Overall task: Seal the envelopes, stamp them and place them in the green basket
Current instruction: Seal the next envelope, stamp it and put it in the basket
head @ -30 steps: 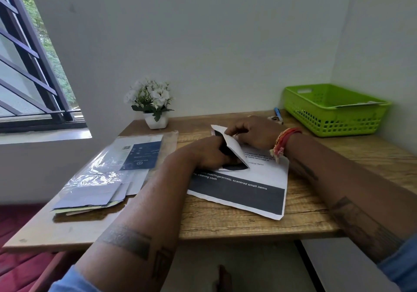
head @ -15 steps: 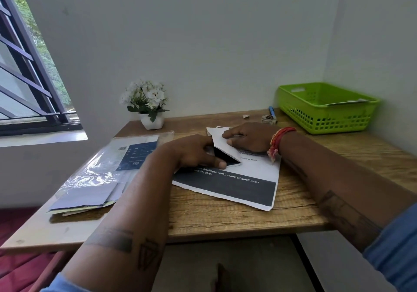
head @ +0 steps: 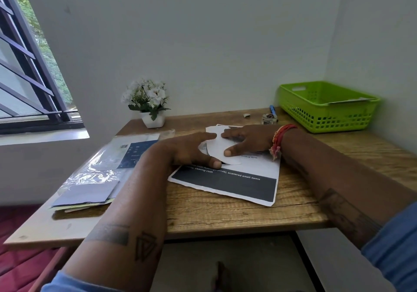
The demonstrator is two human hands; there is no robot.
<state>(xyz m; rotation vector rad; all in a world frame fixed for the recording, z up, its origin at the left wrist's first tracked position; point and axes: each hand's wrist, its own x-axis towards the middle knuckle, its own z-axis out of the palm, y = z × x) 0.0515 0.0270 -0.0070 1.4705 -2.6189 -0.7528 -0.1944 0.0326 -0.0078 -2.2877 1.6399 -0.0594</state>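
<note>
Head camera looks down on a wooden desk [head: 225,215] set in a corner, where both hands press a white envelope [head: 220,149] flat at the centre of the view. The left hand [head: 191,150] lies palm down on the envelope's left part, fingers straight and together, thumb stretched toward 3 o'clock along the near edge. The right hand [head: 248,140] rests on the envelope's right part with fingers spread and extended toward 9 o'clock, its thumb tip pressing the flap; neither hand curls around anything. A red thread bracelet [head: 279,137] circles the right wrist. The envelope lies on a printed sheet [head: 237,185] with a dark band along its near edge. At 2 o'clock from the envelope, well apart, the green basket [head: 327,108] sits in the desk's far corner with a flat pale item leaning inside it; what that item is cannot be told. Between basket and hands lie a blue pen [head: 273,109] and a small roll [head: 268,119], too small to identify. At 9 o'clock a clear plastic sleeve [head: 99,170] covers a stack of papers, and at 11 o'clock stands a white flower pot [head: 151,106].
</note>
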